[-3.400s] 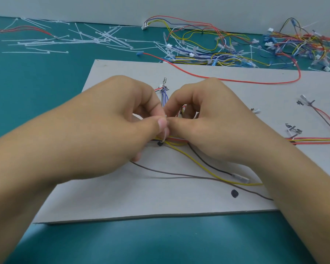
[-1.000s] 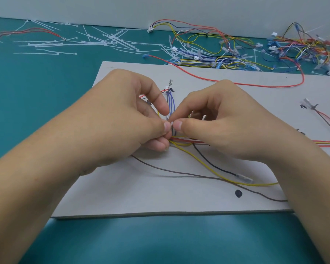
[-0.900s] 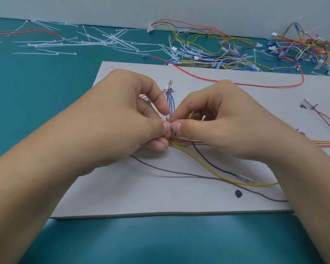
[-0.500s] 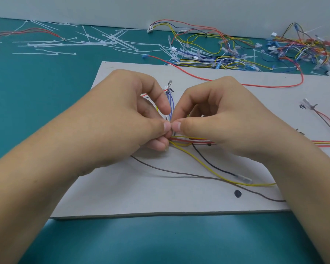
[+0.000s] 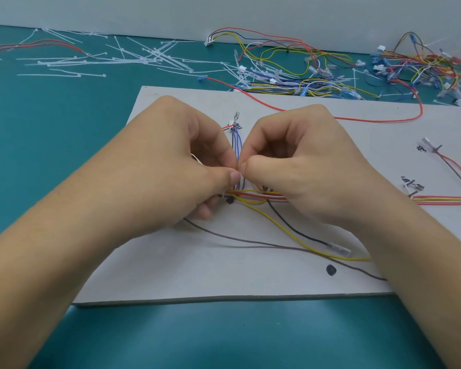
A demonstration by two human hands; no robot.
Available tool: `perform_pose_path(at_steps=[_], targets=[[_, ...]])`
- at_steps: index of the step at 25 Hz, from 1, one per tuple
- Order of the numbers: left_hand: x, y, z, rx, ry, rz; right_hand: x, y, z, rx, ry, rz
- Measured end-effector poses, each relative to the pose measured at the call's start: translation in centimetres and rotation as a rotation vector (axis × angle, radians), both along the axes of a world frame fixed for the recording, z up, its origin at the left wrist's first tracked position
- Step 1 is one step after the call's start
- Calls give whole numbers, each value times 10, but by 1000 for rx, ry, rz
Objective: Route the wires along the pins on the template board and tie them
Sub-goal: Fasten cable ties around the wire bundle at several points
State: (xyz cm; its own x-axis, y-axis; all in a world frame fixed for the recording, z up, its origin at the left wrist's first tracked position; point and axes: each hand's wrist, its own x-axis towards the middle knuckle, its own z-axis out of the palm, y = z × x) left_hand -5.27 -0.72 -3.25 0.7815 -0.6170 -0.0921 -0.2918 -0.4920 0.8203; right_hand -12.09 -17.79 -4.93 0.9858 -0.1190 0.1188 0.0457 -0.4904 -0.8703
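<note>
Where the limp, light wires crossed (probably the best hold), left hand and right hand pinched them, each grip closed.

Your grey board lies flat. The blue wires run straight down its middle from a small metal terminal at the far end to where your left hand and right hand pinch them, thumb tips nearly touching. Just below that, a red, yellow and white bundle heads off to the right. A yellow wire, a black wire and a brown wire trail loose toward the near right corner.
</note>
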Motion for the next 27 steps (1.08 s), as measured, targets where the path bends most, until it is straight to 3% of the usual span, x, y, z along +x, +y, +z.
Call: perform_pose_path(at_steps=[10, 27], targets=[[-3, -1, 9, 160, -179, -28, -2, 11, 1, -67, -104, -69], [4, -2, 3, 201, -120, -70, 0, 12, 6, -165, -270, -207]])
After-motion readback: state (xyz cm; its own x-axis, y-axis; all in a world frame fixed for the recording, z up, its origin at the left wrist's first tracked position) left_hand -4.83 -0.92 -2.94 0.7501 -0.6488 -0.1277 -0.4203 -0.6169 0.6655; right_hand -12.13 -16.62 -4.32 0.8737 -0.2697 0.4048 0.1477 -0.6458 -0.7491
